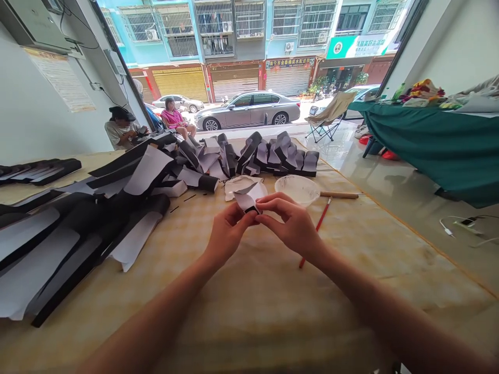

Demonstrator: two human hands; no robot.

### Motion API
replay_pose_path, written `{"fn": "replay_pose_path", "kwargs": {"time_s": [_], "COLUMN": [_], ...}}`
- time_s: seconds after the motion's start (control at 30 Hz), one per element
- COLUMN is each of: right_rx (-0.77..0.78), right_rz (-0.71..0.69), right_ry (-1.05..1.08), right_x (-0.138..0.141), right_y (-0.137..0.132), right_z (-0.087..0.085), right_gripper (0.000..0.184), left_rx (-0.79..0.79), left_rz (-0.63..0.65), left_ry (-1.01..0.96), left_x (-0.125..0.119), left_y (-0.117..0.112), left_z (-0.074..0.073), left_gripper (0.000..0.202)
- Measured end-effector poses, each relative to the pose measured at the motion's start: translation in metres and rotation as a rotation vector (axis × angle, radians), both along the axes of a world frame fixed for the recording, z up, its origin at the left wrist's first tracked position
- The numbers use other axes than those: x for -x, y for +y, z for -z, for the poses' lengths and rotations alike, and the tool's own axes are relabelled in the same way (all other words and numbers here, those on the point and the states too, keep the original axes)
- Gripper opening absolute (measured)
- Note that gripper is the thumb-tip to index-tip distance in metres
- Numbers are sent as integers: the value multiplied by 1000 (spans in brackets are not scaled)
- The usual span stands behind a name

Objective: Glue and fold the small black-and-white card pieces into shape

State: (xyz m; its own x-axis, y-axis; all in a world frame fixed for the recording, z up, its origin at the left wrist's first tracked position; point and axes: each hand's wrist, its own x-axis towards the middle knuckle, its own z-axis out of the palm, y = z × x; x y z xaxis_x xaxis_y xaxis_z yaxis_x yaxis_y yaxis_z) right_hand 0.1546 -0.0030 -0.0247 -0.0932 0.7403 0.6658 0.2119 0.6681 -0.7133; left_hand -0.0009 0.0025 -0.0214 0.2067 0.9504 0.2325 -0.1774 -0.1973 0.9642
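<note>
Both my hands meet above the middle of the yellowish table [249,301]. My left hand [227,232] and my right hand [291,221] pinch the lower edge of one small curved piece [249,197], white on its face with a dark edge. The fingers of both hands are closed on it. Just behind the piece lies another white cut piece [237,184]. A white bowl [297,188] stands right of it, and a red-handled brush [317,226] lies under my right wrist.
Large black-and-white cut pieces [70,234] are stacked at the left. A heap of folded dark pieces [249,153] lies at the far side. A wooden stick [339,195] rests by the bowl. Two people sit at the far left; a green-covered table [436,140] stands right.
</note>
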Motion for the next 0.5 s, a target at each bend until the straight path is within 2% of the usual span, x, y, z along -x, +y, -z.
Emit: {"fn": "replay_pose_path", "kwargs": {"time_s": [0.17,0.37,0.5], "right_rx": [60,-68,-80], "right_rz": [18,67,122], "right_ry": [38,-83,-97], "right_x": [0,0,2], "right_y": [0,-3,-6], "right_z": [1,-6,-7], "right_gripper": [8,1,6], "left_rx": [-79,-131,-125], "left_rz": [-55,-116,-108], "left_ry": [91,146,92], "left_x": [3,1,-2], "left_y": [2,-4,-5], "left_z": [-1,-6,-6], "left_gripper": [23,22,24]}}
